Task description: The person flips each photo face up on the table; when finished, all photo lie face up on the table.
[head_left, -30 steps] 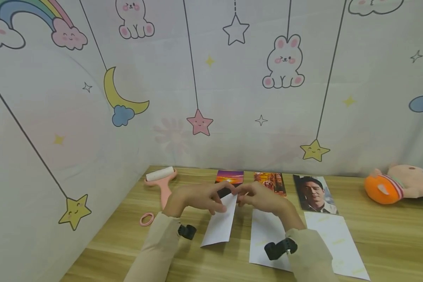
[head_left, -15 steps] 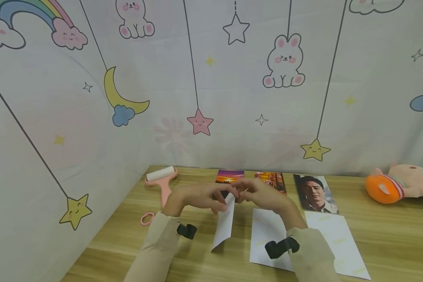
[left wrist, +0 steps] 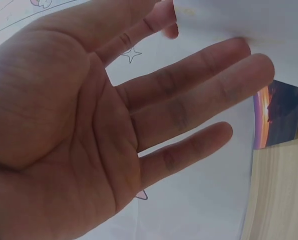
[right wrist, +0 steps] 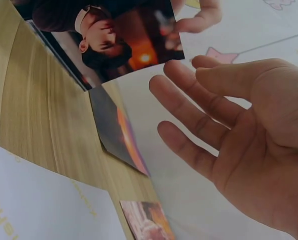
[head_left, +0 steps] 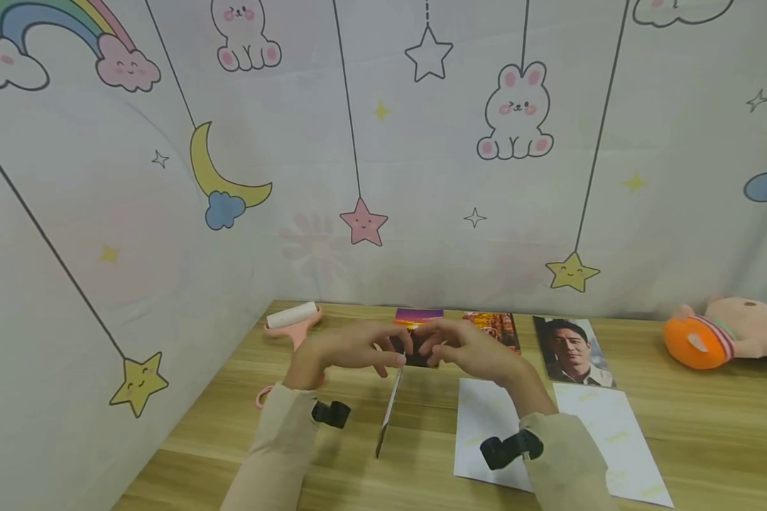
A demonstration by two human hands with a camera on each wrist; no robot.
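Observation:
My left hand [head_left: 361, 345] pinches a photo print [head_left: 391, 406] by its top edge. It hangs upright above the table, edge-on in the head view. Its white back [left wrist: 239, 30] fills the top right of the left wrist view. The right wrist view shows its printed side, a dark portrait [right wrist: 143, 35] with a warm light. Beside it my right hand [head_left: 469, 349] holds nothing, its fingers loosely bent and the fingertips close to the print's edge. Behind the hands lies a sunset photo [head_left: 418, 318], partly hidden.
A dog photo [head_left: 492, 328] and a portrait photo [head_left: 569, 351] lie along the back. Two white sheets [head_left: 486, 411] lie at the front right. A pink-handled roller [head_left: 292, 319] and a partly hidden pink ring [head_left: 262, 396] are at left. A plush toy [head_left: 729, 337] lies at right.
The print has turned from showing its white back to edge-on and shifted left with my left hand. My right hand has come off its top edge, and a gap now separates the two hands.

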